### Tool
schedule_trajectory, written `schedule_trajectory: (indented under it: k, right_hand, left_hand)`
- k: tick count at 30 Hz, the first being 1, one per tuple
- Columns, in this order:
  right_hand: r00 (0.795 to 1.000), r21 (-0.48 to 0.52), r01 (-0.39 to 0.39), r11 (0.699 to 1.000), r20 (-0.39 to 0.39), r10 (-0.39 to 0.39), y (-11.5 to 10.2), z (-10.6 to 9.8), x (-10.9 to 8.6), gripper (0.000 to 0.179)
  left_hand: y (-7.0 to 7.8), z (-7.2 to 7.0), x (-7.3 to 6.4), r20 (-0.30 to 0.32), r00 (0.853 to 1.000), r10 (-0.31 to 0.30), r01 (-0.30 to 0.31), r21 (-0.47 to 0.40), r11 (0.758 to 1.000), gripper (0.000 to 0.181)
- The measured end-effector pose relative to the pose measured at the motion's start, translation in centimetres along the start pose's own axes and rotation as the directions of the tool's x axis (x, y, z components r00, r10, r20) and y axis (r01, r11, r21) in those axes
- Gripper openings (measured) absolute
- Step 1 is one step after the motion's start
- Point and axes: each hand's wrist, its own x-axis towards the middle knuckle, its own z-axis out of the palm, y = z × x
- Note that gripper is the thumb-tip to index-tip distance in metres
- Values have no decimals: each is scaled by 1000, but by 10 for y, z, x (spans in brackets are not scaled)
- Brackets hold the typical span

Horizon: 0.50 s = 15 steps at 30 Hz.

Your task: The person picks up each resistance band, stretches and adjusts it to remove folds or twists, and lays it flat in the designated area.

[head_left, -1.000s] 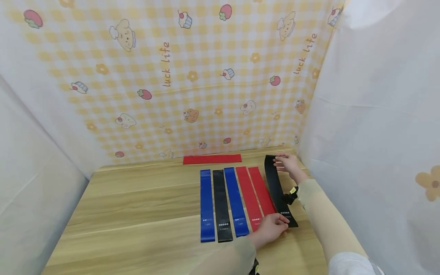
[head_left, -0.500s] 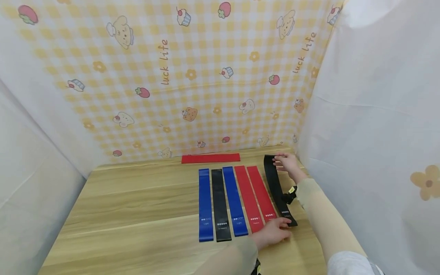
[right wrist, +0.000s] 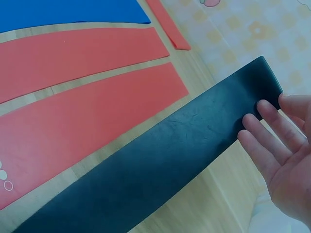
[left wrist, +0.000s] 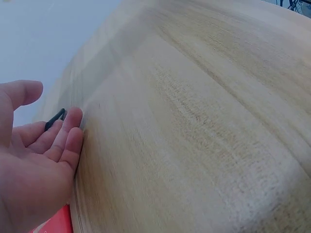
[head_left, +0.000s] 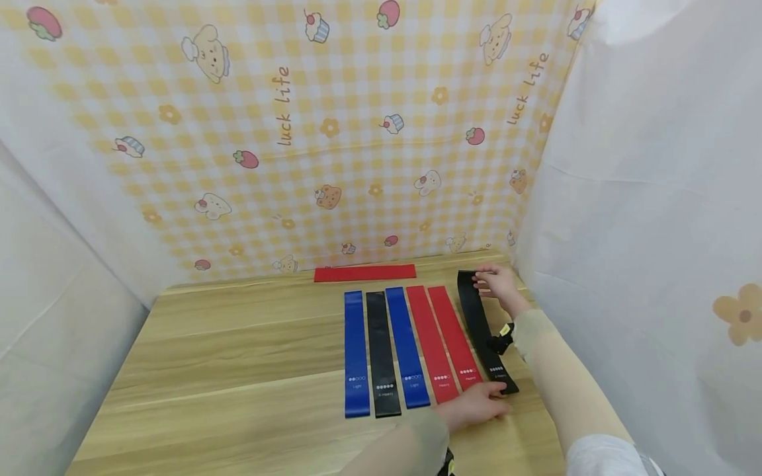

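A black resistance band (head_left: 474, 314) lies lengthwise at the right end of a row of bands, its far end raised from the table. My right hand (head_left: 499, 284) pinches that far end at a corner. In the right wrist view, the other fingertips (right wrist: 249, 120) lie along the band's edge. My left hand (head_left: 479, 404) rests at the near end, its fingertips on the black band and its thumb held apart. Two red bands (head_left: 454, 330) (head_left: 430, 334) lie just left of it. The left wrist view shows only a sliver of black at the fingers.
Farther left lie a blue band (head_left: 406, 344), another black band (head_left: 383, 350) and a second blue band (head_left: 356, 350). One red band (head_left: 364, 273) lies crosswise at the back, against the checked cloth (head_left: 333, 165). A white cloth wall (head_left: 643, 218) stands close on the right.
My left hand has slid slightly right and toward me along the black band's near end, its fingers straightening. The band's near end has shifted a little right. The right hand has barely moved.
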Motion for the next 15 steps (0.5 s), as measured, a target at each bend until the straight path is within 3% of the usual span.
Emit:
schedule_trajectory:
  k: [15]
  right_hand:
    - [1000,17,-12,1000,11,12,12,0,2,35]
  left_hand:
    - [2,-2,-1,33,999,-18,19,-55,998,48]
